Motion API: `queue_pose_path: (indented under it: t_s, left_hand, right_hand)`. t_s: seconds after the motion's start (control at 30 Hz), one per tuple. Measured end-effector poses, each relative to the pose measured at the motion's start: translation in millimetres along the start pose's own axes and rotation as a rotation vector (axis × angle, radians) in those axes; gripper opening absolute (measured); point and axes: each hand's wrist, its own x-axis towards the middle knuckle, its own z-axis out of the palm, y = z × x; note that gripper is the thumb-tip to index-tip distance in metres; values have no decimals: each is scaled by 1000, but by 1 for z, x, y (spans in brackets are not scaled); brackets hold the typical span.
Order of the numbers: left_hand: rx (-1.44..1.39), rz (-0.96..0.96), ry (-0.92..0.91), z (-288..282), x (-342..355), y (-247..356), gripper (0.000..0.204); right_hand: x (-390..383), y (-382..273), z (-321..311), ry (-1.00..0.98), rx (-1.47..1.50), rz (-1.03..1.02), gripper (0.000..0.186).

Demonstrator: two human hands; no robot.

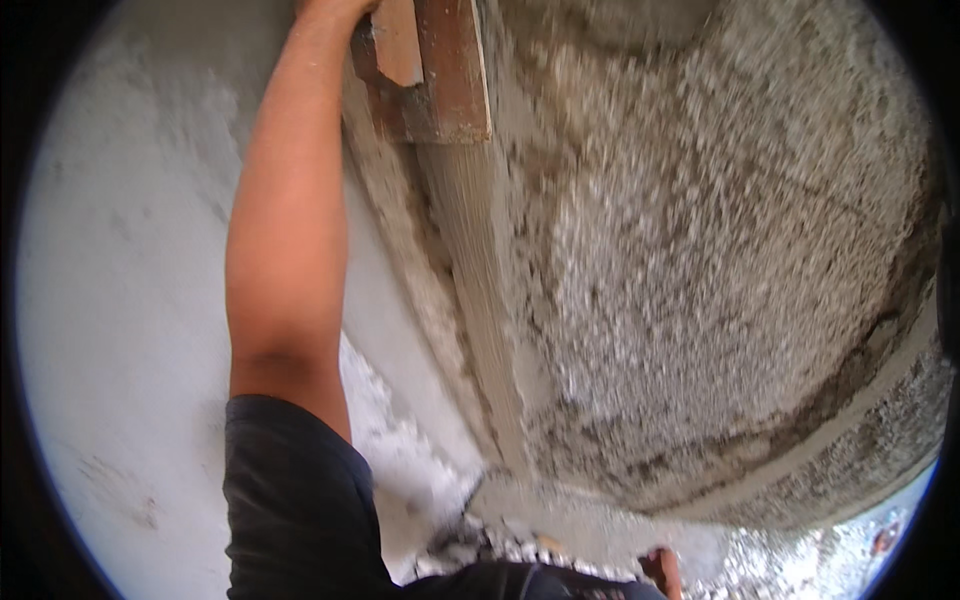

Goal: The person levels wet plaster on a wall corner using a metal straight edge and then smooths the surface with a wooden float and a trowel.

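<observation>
My left arm, in a short dark sleeve, stretches from the lower edge to the top of the view. At its end my left hand (338, 6) is mostly cut off by the top edge, closed at the pale wooden handle (398, 45) of a plastering float. The float's reddish-brown board (452, 85) lies flat against a narrow strip of wet grey mortar (472, 215), which runs down along a corner below it. Combed streaks mark that strip. No part of my right hand can be made out.
To the left stands a smooth grey wall (120, 290). Right of the strip is a rough, pebbly surface (690, 270), blurred by motion. Broken rubble (480, 545) lies at the bottom, near what looks like a bare foot (665, 572) beside dark clothing.
</observation>
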Motion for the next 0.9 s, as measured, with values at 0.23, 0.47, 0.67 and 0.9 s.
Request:
queue_pose_path:
  t_s: [0.23, 0.47, 0.67, 0.9]
  left_hand:
    - [86, -209, -132, 49, -207, -82, 63]
    - [81, -308, -327, 53, -346, -119, 75]
    - [-114, -276, -179, 75, -443, -144, 65]
    - [-112, -115, 58, 67, -283, -100, 59]
  right_hand:
    - [-77, -64, -91, 15, 34, 197, 36]
    - [-132, -115, -128, -3, 130, 330, 42]
    - [-150, -94, -100, -31, 28, 292, 42]
    - [-186, -92, -109, -7, 153, 326, 40]
